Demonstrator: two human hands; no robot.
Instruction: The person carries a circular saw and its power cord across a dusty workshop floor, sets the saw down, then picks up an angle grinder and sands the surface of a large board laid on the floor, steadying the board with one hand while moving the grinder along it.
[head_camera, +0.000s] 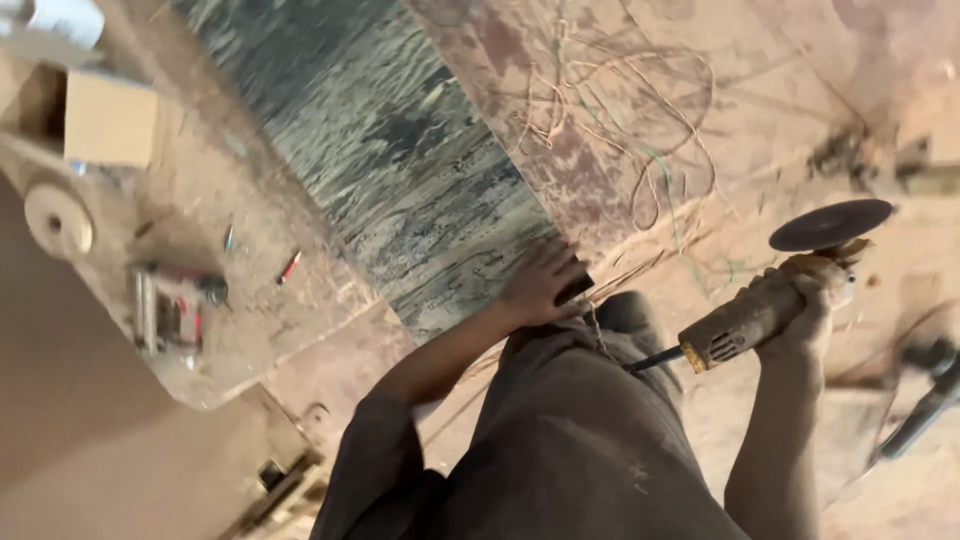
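A long dark green veined stone slab (390, 150) lies on the dusty floor, running from top centre down to the middle. My left hand (542, 282) rests on its near corner and grips a small dark object there. My right hand (812, 295) holds a yellow, dust-coated angle grinder (760, 310) off to the right of the slab. Its dark round disc (830, 225) is raised above the floor, apart from the slab. A black cable leaves the grinder's rear toward my body.
A dusty workbench (200, 300) at the left carries a small power tool (170, 305), a red pencil (289, 266), a cardboard box (110, 118) and a round disc (58, 220). Tangled string (620, 110) lies on the floor beyond the slab. A dark tool (925, 405) is at the right edge.
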